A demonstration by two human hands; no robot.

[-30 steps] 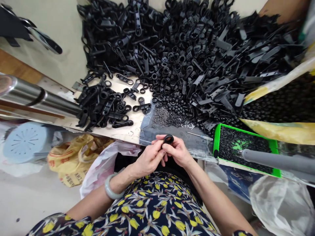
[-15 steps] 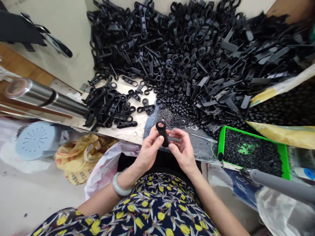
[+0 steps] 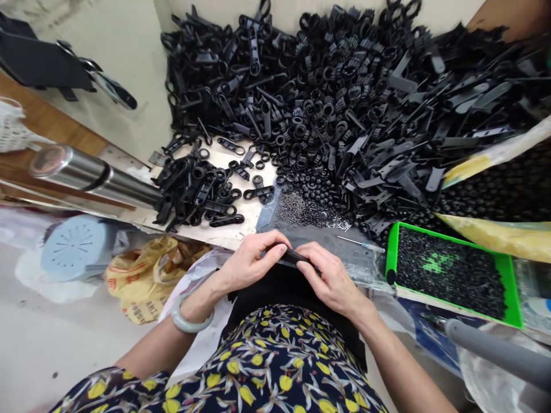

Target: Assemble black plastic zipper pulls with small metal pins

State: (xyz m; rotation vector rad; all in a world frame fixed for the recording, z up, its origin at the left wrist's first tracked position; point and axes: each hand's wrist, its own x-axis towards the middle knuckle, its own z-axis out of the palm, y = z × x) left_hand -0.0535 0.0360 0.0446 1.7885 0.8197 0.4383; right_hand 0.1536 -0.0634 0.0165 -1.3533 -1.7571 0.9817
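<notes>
Between my two hands lies a slim black plastic part [image 3: 294,256], held level across the front edge of the bench. The fingers and thumb of my left hand [image 3: 257,256] close around its left end and hide it. My right hand [image 3: 327,274] pinches the other end, with the thumb below and the fingers on top. Just beyond the hands are a heap of tiny grey metal pieces [image 3: 291,207], some small white pins [image 3: 338,221] and a thin metal rod [image 3: 360,243] on the grey work surface.
A large pile of black plastic parts [image 3: 301,86] covers the back. Assembled-looking black pieces [image 3: 202,192] lie at the left beside a steel flask [image 3: 86,172]. On the right stands a green tray [image 3: 512,287] of small black bits. A blue stool [image 3: 75,246] is at lower left.
The black part has turned from standing upright with its ring end up to lying level. My right hand has closed on its right end; the left hand has tilted over it.
</notes>
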